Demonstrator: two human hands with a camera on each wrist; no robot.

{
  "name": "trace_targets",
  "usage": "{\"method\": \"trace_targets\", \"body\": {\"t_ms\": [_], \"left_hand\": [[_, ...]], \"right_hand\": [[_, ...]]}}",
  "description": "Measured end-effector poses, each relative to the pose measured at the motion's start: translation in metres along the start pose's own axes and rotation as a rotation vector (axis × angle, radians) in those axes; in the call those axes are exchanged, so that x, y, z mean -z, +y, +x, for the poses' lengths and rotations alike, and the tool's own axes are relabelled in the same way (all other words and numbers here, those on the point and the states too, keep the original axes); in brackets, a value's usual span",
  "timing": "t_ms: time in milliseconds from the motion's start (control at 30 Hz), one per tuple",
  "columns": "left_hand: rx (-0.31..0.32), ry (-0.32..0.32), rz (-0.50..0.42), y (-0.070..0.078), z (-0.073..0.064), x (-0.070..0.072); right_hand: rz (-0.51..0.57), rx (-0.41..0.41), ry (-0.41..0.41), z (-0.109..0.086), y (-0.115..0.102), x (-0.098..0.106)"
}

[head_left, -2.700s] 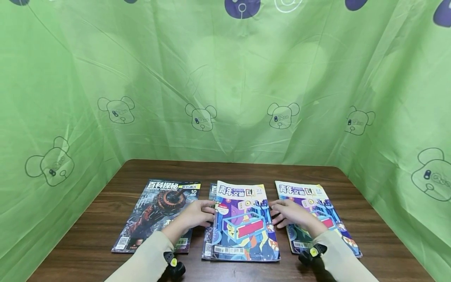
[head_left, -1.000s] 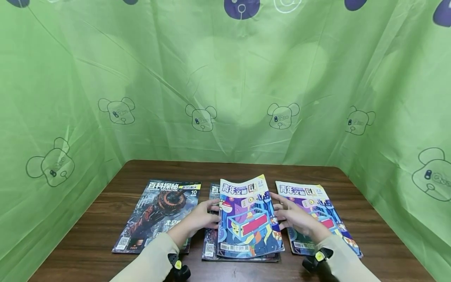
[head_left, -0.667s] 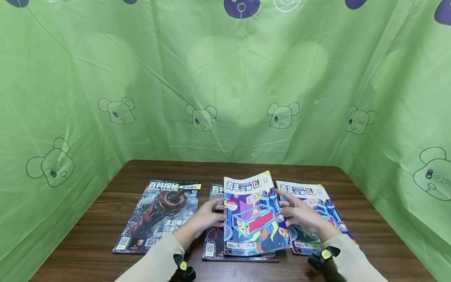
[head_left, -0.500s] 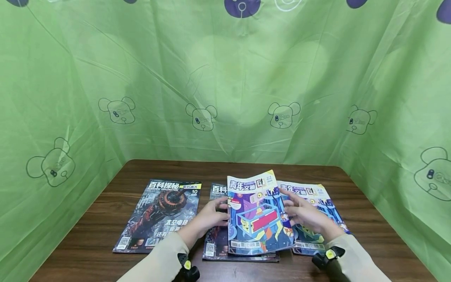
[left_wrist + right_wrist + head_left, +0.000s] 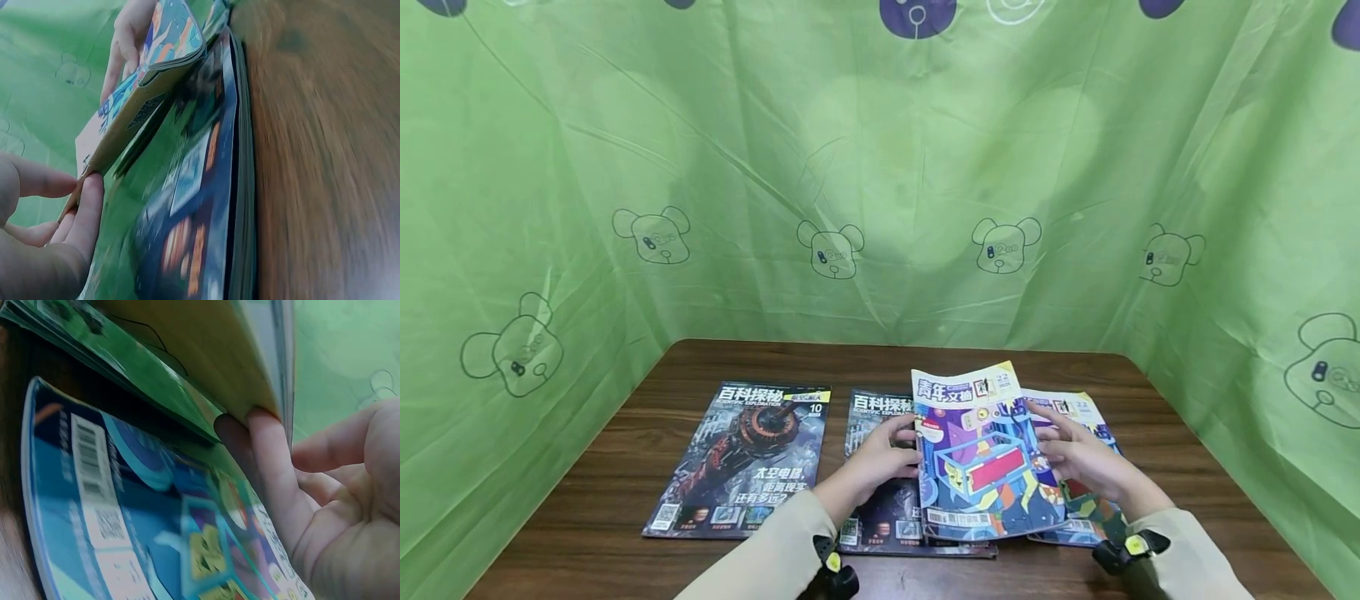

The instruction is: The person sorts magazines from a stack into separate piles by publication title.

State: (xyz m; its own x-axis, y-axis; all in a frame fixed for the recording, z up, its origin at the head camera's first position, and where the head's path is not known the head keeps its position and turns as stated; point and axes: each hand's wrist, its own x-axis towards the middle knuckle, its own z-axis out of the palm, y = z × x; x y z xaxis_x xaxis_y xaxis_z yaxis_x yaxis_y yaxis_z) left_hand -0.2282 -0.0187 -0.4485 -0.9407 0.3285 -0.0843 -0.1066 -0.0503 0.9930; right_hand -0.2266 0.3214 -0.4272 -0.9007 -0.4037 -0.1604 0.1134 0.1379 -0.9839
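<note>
A colourful magazine (image 5: 985, 479) with a white title band is held by its two side edges, raised and slightly bent. My left hand (image 5: 880, 458) grips its left edge; in the left wrist view, thumb and fingers (image 5: 90, 206) pinch it. My right hand (image 5: 1086, 458) grips the opposite edge, its fingers (image 5: 272, 447) under the yellowish back cover in the right wrist view. Below lies a dark magazine (image 5: 880, 521), partly covered. A second colourful magazine (image 5: 156, 512) lies flat under my right hand, largely hidden in the head view.
Another dark magazine (image 5: 737, 458) lies flat on the left of the brown wooden table (image 5: 587, 517). A green curtain (image 5: 887, 167) printed with bear faces hangs around the table's back and sides. Dark cameras are strapped to both wrists.
The colourful magazine has risen off the dark one and moved right with both hands. More of the dark magazine shows, and less of the right-hand colourful one.
</note>
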Motion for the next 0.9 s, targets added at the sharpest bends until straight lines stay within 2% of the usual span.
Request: {"method": "trace_targets", "body": {"t_ms": [267, 500, 700, 900], "left_hand": [[-0.001, -0.004, -0.04, 0.0, 0.009, -0.024], [-0.005, -0.011, -0.077, -0.001, 0.015, -0.044], [0.0, -0.004, -0.144, -0.007, 0.019, -0.061], [-0.025, 0.001, -0.188, -0.013, 0.023, -0.079]], "right_hand": [[-0.036, -0.013, 0.051, -0.013, -0.001, 0.021], [-0.008, -0.023, 0.065, -0.024, 0.0, 0.038], [0.033, -0.034, 0.087, -0.032, 0.005, 0.047], [0.008, -0.061, 0.175, -0.037, 0.01, 0.055]]}}
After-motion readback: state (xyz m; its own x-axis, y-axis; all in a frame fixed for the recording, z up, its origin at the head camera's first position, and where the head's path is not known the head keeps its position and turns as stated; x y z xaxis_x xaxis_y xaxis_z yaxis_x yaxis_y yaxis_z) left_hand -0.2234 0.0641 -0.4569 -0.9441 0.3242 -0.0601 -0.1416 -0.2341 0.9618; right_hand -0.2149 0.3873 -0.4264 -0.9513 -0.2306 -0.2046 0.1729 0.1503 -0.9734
